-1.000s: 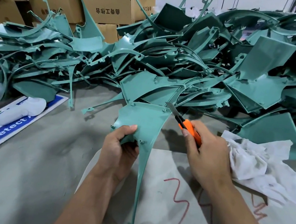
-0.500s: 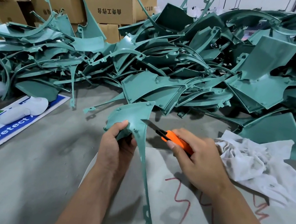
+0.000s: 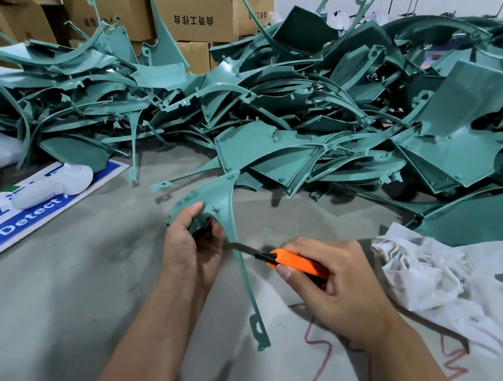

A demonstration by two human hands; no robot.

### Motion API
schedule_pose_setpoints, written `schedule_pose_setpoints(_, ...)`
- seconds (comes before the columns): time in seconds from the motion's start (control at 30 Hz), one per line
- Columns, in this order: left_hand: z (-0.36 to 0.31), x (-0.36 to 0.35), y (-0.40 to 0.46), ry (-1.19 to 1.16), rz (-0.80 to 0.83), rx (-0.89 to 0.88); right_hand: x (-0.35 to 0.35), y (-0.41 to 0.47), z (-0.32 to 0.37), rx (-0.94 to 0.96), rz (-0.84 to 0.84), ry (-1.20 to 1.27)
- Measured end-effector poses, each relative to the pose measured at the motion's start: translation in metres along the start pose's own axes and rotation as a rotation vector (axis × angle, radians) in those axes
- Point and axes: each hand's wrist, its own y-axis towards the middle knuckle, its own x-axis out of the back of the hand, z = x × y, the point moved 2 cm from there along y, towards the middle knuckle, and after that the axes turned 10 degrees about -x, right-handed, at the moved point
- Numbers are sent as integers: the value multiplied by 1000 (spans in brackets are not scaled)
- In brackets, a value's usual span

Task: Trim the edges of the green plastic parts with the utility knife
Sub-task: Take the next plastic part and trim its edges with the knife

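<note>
Head cam: I see the left hand (image 3: 192, 247) gripping a green part (image 3: 214, 199) by its wide end, held up over the grey table (image 3: 46, 306), thin tail pointing down toward me. Right hand (image 3: 331, 288) is wrapped around the orange knife (image 3: 293, 261), blade tip touching the part's thin edge. Behind sits the pile of green parts (image 3: 319, 119); a white rag (image 3: 445, 281) lies right, cardboard boxes (image 3: 186, 4) at the back.

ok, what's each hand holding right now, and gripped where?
Left hand grips the green plastic part at the wide panel's lower edge. Right hand grips the utility knife by its orange handle, blade at the part's thin arm.
</note>
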Motion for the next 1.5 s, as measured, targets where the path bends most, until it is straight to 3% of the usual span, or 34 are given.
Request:
schedule_pose_setpoints(0.17, -4, 6, 5, 31, 5, 3, -1, 0, 4, 28, 37, 48)
schedule_pose_setpoints(0.37, 0, -8, -16, 41, 129, 124, 4, 2, -7, -177, -322, 58)
schedule_pose_setpoints(0.5, 10, -12, -23, 208, 229, 142, 6, 5, -26, -387, -432, 93)
schedule_pose_setpoints(0.83, 20, -8, -13, 255, 270, 126, 0, 10, -33, -382, -292, -225)
schedule_pose_setpoints(1.17, 16, -5, -6, 196, 246, 58, 4, 3, -17, -235, -253, -8)
schedule_pose_setpoints(1.5, 7, 0, 0, 176, 126, 5, 0, 0, -9, -232, 75, 348)
